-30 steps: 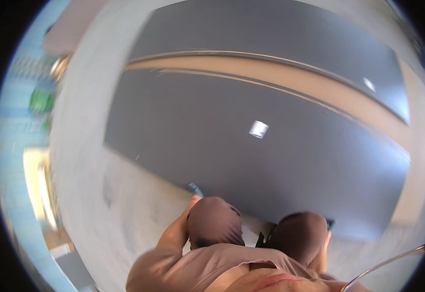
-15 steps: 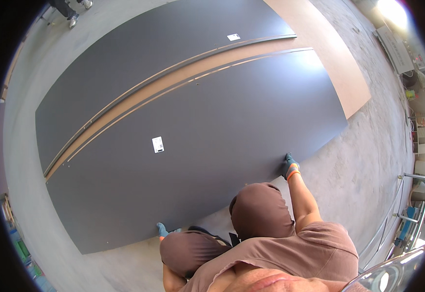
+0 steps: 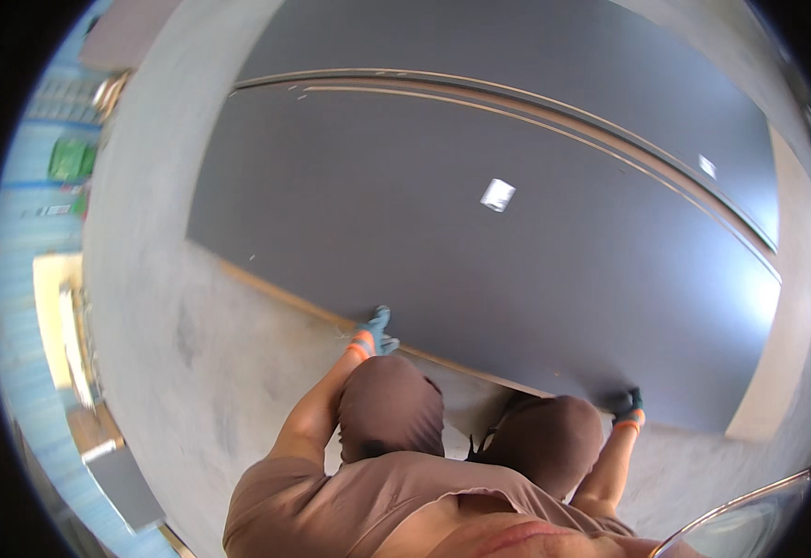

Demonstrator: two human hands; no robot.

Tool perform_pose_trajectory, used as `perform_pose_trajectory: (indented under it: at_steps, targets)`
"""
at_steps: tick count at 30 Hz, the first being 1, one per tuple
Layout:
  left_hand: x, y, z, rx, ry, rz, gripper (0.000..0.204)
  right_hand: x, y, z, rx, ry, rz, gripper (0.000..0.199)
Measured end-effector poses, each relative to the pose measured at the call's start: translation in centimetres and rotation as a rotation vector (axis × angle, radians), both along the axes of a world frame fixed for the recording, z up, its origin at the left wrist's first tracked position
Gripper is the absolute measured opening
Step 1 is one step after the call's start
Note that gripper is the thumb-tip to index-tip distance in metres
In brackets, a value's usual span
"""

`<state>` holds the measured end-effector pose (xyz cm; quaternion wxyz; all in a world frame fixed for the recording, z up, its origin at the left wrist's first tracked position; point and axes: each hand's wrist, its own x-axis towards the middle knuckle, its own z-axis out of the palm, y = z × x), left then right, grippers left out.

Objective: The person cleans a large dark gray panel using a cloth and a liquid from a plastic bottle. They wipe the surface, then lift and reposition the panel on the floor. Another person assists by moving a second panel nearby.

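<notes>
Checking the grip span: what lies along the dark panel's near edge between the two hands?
Head view: between left hand and right hand, only the large dark grey panel's near edge, crossed by the person's knees.

Right hand (image 3: 628, 409) partly behind knee (image 3: 549, 446), left floor clutter (image 3: 66, 167) blurred

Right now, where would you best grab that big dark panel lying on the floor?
Along the near long edge of the dark panel, from the person's side, hands wide apart as the left hand and right hand are: it lies flat and broad.
</notes>
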<state>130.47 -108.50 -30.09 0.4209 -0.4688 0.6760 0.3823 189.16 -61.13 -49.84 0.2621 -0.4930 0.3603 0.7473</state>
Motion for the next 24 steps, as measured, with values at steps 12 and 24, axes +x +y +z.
perform_pose_trajectory:
  at_steps: [12,24]
  targets:
    - [1.2,-0.1,1.4,-0.080,0.073,0.040,0.082,-5.3,-1.2,6.3,0.396,-0.516,0.755,0.056]
    - [1.0,-2.7,-2.3,0.306,0.072,-0.046,0.082,-1.4,-0.7,0.7,0.732,-0.701,0.822,0.040]
